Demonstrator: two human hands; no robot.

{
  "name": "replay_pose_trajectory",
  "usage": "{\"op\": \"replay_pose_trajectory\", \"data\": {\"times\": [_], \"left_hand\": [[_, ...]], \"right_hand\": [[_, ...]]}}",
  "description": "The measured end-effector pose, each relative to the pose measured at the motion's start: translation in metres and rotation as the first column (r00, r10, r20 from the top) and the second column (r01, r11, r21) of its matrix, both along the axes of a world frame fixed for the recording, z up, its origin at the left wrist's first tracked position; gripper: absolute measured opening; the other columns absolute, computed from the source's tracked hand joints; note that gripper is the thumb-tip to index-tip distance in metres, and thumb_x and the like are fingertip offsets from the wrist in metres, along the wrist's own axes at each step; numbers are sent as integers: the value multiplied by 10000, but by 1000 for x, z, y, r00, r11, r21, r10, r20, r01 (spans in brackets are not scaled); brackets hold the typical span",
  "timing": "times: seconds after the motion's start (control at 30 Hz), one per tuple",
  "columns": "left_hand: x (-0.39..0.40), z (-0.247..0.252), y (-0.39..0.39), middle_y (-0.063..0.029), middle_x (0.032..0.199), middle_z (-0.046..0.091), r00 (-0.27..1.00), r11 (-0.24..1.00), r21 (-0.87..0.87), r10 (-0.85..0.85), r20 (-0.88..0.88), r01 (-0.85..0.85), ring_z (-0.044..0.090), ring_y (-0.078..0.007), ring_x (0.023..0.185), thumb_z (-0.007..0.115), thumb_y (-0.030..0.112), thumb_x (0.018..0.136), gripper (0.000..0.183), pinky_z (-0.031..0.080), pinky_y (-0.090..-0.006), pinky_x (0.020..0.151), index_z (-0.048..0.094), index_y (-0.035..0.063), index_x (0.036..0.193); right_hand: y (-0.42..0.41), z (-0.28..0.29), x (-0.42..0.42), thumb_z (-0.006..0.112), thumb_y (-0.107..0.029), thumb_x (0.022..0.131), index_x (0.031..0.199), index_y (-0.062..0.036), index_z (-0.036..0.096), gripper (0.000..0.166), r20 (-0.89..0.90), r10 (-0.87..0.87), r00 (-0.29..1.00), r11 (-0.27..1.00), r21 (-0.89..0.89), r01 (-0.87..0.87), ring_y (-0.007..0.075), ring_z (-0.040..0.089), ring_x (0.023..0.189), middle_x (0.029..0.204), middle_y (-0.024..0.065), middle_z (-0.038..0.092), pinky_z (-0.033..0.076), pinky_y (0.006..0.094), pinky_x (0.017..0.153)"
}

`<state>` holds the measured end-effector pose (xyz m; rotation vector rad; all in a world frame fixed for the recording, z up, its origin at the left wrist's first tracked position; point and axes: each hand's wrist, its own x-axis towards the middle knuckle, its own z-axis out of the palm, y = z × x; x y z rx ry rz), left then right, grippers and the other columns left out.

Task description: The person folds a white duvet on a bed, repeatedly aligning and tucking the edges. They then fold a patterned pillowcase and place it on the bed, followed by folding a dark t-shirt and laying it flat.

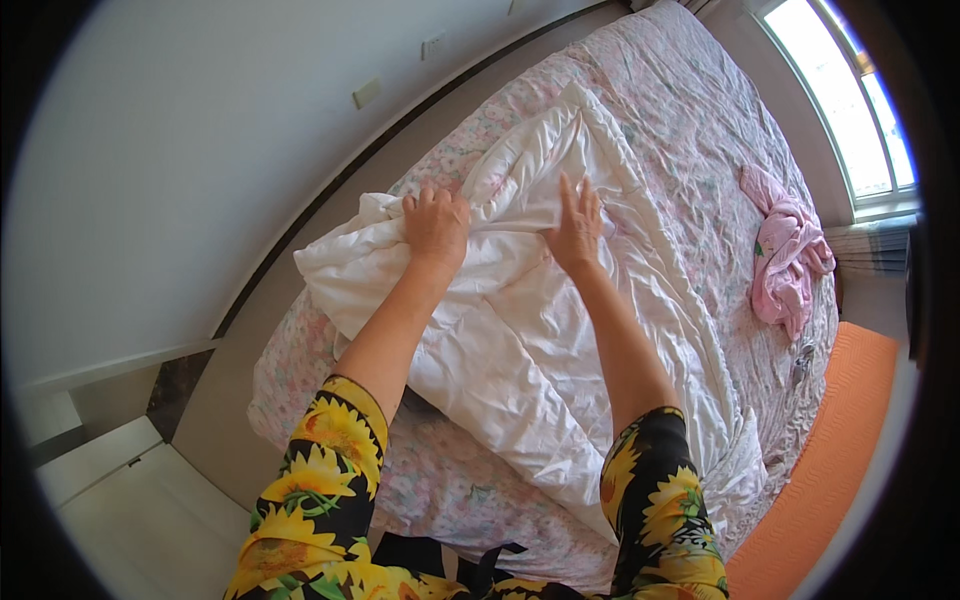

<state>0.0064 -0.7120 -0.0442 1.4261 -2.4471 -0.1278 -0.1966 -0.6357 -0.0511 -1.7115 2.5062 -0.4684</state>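
A white quilt (517, 322) lies rumpled across the bed in front of me, its far corner pointing away and its left part bunched in folds. My left hand (437, 225) grips a fold near the quilt's left edge, fingers curled over the cloth. To its right, my right hand (576, 229) is over the quilt's middle with fingers spread, holding nothing; whether the palm presses on the cloth is hard to tell. Beneath the quilt is a floral bed sheet (465, 480) in pale pink and green, wrinkled toward the far end.
A crumpled pink cloth (787, 255) lies on the bed's right side, with a small shiny object (804, 360) below it. An orange mat (825, 450) borders the bed at right. A white wall (225, 150) runs along the left; a window (832, 97) is at upper right.
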Motion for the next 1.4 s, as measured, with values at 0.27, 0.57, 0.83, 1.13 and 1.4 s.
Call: {"op": "replay_pose_trajectory", "data": {"times": [0.27,0.57,0.83,1.13,1.4], "left_hand": [[10,47,35,-91,920,657,973,977,166,-162,165,135,598,-267,965,593,144,767,130,285,-513,1016,658,108,873],[45,62,48,-114,964,626,956,895,412,-252,149,172,566,-323,994,722,192,662,347,462,-416,851,617,116,983],[69,78,86,-157,943,624,951,902,375,-279,132,212,580,-365,941,661,213,720,347,473,-442,768,548,145,1042],[8,144,168,-174,806,629,931,867,386,-362,53,315,635,-359,762,592,117,755,359,506,-451,670,485,89,1097],[-70,143,322,-209,888,592,871,732,514,-487,-64,447,621,-379,762,520,98,792,566,509,-464,666,373,86,1339]], "right_hand": [[-25,39,59,531,-59,779,1062,-185,613,320,-76,333,940,926,212,-311,335,388,1228,1423,68,323,442,417,913],[-6,40,65,534,-121,809,1097,-246,604,322,-88,318,944,923,256,-287,297,505,1037,1095,70,493,475,394,824],[31,62,57,559,-116,785,968,-187,616,204,-66,244,967,955,189,-228,329,565,950,1048,101,493,501,411,758],[128,92,11,551,27,737,953,-186,536,304,66,-4,998,960,-279,22,323,600,881,1216,35,479,498,423,729],[299,94,-49,612,20,716,1007,-123,571,327,212,-281,936,864,-368,343,353,502,1147,1367,166,385,457,370,879]]}}
